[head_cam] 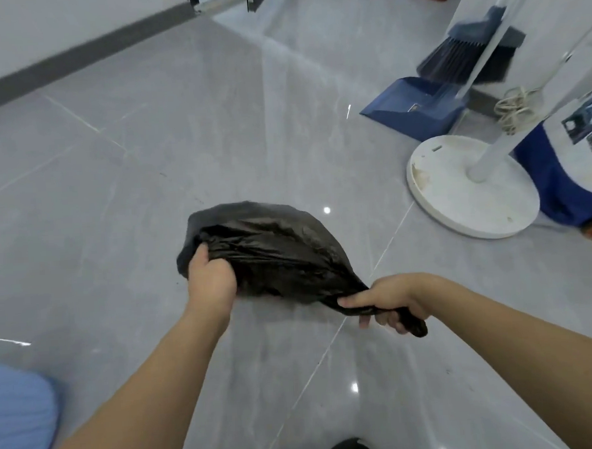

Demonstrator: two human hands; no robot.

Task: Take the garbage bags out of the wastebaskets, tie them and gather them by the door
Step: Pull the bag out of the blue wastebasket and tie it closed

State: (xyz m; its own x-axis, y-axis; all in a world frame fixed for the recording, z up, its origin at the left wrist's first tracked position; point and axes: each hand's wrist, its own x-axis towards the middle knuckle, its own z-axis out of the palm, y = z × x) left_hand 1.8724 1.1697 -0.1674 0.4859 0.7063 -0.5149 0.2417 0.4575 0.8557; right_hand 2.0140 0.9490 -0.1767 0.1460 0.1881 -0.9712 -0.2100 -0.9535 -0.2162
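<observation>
At the centre of the frame the black garbage bag (pixel 272 256) hangs over the grey tiled floor (pixel 113 165), held between both hands. The right hand (pixel 391 300) is clenched round its twisted neck, and the left hand (pixel 210 278) grasps the bag's far end. To tie well, the person should keep the neck twisted tight, then loop it into a knot

open floor (pixel 146 146) ahead and left; fan base (pixel 471 187), dustpan (pixel 415 110) crowd the right.
</observation>
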